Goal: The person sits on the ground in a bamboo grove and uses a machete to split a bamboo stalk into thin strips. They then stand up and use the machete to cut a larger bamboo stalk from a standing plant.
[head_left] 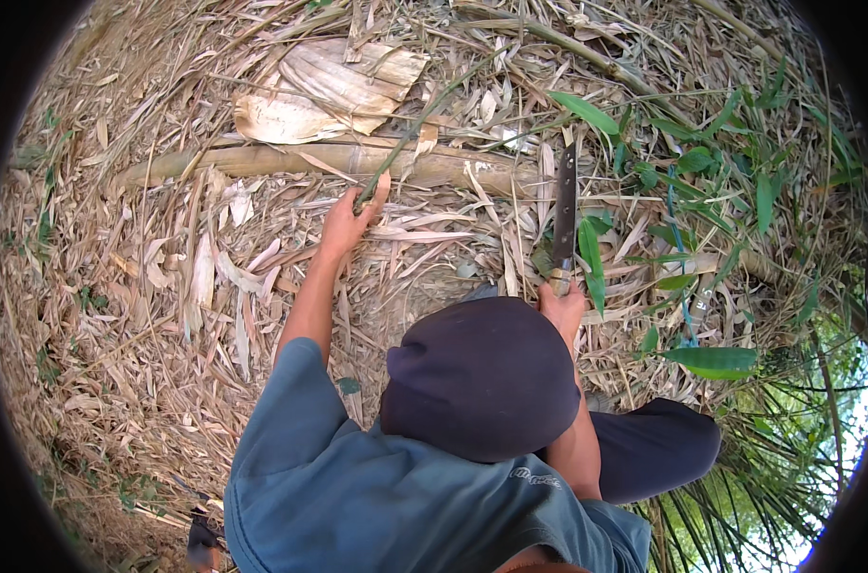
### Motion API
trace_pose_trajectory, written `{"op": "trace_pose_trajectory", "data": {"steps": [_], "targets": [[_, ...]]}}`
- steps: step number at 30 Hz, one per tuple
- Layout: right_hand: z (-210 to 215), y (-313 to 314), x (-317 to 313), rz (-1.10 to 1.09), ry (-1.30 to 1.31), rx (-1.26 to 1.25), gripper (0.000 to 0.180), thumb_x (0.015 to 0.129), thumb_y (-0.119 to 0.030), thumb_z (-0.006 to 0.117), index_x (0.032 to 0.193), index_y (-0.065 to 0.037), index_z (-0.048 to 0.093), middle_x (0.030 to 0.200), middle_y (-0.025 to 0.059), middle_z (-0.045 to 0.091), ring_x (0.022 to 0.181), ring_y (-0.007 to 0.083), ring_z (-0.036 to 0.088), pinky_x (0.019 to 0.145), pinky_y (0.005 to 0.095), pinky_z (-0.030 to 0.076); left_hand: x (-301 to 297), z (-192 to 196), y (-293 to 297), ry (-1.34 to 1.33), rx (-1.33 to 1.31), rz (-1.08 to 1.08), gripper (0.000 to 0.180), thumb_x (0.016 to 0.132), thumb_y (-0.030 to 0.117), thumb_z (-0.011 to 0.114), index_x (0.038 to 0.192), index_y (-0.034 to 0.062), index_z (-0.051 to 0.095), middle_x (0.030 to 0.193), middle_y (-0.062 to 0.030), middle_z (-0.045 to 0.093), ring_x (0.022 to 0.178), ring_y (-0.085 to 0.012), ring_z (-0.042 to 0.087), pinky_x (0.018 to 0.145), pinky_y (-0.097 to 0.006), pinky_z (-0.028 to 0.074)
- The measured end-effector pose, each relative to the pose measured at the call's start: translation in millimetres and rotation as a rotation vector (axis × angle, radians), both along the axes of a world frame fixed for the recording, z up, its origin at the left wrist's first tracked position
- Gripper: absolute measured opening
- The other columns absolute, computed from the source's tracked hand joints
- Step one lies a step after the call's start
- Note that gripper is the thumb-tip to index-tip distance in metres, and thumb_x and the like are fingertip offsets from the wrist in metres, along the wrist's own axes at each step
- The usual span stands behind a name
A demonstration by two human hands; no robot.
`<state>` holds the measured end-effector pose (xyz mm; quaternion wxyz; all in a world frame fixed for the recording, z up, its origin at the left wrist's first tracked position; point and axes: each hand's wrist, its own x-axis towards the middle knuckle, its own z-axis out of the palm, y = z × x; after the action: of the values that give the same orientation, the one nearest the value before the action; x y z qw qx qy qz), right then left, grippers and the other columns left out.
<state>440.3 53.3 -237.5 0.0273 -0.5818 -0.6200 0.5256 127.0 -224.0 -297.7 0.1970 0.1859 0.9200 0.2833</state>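
Note:
My left hand is closed around the lower end of a thin green bamboo stem, which slants up and away to the right. In my right hand is the handle of a machete, its dark blade pointing away from me and dotted with several small marks. A thick, dry bamboo pole lies crosswise on the ground just beyond my left hand. The thin stem passes over that pole. My bent knee in dark trousers comes between my two arms.
Dry bamboo leaves litter the ground. A broad tan sheath lies beyond the pole. Green leafy shoots and a blue string are right of the machete. Another pole lies at the far right. My other knee sticks out rightward.

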Motion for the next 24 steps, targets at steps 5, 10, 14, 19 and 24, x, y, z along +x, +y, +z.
{"op": "trace_pose_trajectory", "data": {"steps": [5, 10, 14, 19, 24], "targets": [[-0.9, 0.5, 1.0, 0.022, -0.034, 0.032, 0.029, 0.080, -0.015, 0.066, 0.103, 0.004, 0.066, 0.073, 0.0130, 0.067, 0.062, 0.0210, 0.061, 0.065, 0.0366, 0.051, 14.9, 7.9, 8.4, -0.029, 0.158, 0.067, 0.044, 0.094, 0.037, 0.067, 0.115, -0.0020, 0.064, 0.096, -0.0198, 0.070, 0.088, -0.0316, 0.067, 0.084, -0.038, 0.050], [1.3, -0.1, -1.1, 0.004, -0.027, 0.016, 0.028, 0.080, -0.014, 0.066, 0.102, 0.004, 0.066, 0.073, 0.0126, 0.068, 0.061, 0.0196, 0.062, 0.064, 0.0360, 0.051, 59.6, 24.8, 35.1, 0.061, 0.497, 0.400, 0.051, 0.099, 0.045, 0.062, 0.107, -0.0047, 0.064, 0.089, -0.0118, 0.066, 0.084, -0.0231, 0.061, 0.080, -0.037, 0.047], [4.8, -0.3, -6.2, 0.008, -0.019, 0.010, 0.026, 0.081, -0.013, 0.065, 0.101, 0.004, 0.066, 0.072, 0.0115, 0.067, 0.061, 0.0191, 0.062, 0.061, 0.0358, 0.050, 86.4, 42.6, 83.3, -0.037, 0.743, 0.850, 0.052, 0.100, 0.051, 0.057, 0.113, 0.0009, 0.053, 0.089, -0.0063, 0.050, 0.082, -0.0159, 0.047, 0.073, -0.038, 0.041], [11.7, 0.6, -11.5, 0.011, -0.032, -0.016, 0.026, 0.081, -0.013, 0.065, 0.101, 0.003, 0.066, 0.072, 0.0107, 0.067, 0.060, 0.0189, 0.062, 0.059, 0.0352, 0.050, 107.5, 58.6, 161.3, -0.626, 0.651, 0.689, 0.059, 0.100, 0.049, 0.056, 0.132, 0.0030, 0.038, 0.120, -0.0134, 0.052, 0.109, -0.0196, 0.049, 0.089, -0.039, 0.044], [10.7, 3.1, -5.8, -0.006, 0.026, -0.023, 0.028, 0.080, -0.013, 0.066, 0.102, 0.003, 0.067, 0.074, 0.0113, 0.068, 0.061, 0.0196, 0.062, 0.061, 0.0348, 0.051, 83.6, 66.6, 150.5, -0.665, 0.431, -0.270, 0.031, 0.101, 0.034, 0.059, 0.110, 0.0060, 0.066, 0.113, -0.0062, 0.068, 0.109, -0.0186, 0.060, 0.094, -0.035, 0.047]]}}
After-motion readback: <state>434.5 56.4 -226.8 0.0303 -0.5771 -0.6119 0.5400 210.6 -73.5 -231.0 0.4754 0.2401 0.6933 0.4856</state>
